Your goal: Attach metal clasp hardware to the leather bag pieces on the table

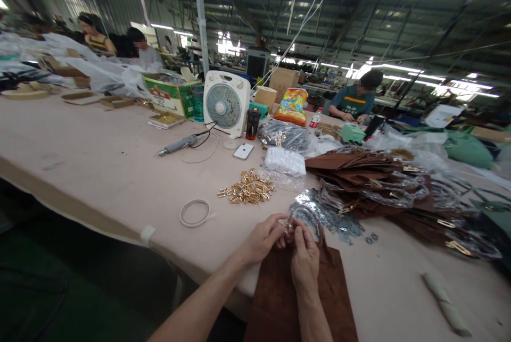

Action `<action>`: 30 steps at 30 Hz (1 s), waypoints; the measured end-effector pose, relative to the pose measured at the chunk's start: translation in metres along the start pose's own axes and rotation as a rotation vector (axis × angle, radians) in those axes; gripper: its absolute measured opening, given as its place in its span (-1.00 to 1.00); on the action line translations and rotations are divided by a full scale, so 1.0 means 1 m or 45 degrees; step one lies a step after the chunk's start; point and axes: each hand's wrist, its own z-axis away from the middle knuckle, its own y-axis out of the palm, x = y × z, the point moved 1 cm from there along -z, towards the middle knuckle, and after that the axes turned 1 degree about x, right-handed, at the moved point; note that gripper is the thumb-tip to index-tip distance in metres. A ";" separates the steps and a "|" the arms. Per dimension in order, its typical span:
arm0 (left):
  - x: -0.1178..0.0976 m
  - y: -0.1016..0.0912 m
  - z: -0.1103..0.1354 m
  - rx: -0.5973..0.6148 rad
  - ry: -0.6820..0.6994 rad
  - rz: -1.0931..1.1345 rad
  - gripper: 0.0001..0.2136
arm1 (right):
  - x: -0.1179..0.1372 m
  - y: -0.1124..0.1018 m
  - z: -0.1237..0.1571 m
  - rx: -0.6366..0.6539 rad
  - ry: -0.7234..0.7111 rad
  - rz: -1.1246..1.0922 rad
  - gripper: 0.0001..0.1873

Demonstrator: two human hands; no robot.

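A brown bag (275, 297) hangs over the front edge of the table below my hands, its handle (318, 223) curving up in clear plastic wrap. My left hand (266, 238) is closed, with thumb and fingertips pinching a small shiny gold-coloured metal fitting (285, 223) by the near end of the handle. Against it, my right hand (305, 262) is closed too, its fingertips pressed together at the handle end. Fingers partly hide what lies between them. Just beyond is a pile of gold-coloured metal fittings (249, 188); to the right lie scattered thin silver metal plates (337, 220).
A stack of brown bags (371, 182) covers the right side. An electric screwdriver (179, 144), tape roll (195, 213), phone (243, 151), fan (225, 105) and tumbler (252, 124) lie or stand farther back. A rolled grey-green piece (446, 303) lies at right. A co-worker (353, 100) sits across.
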 end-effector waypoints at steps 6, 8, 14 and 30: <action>-0.003 -0.001 0.004 0.072 0.001 0.025 -0.46 | -0.001 0.000 -0.002 0.069 0.061 0.007 -0.45; -0.004 -0.001 0.005 0.080 -0.005 0.044 -0.45 | 0.001 0.000 -0.002 0.102 0.046 0.063 -0.44; -0.008 -0.003 0.007 0.047 -0.027 0.112 -0.44 | 0.013 0.002 0.001 0.202 -0.004 0.188 -0.50; -0.003 -0.009 -0.001 -0.096 -0.141 0.292 -0.55 | 0.009 -0.001 0.003 0.150 0.043 0.164 -0.55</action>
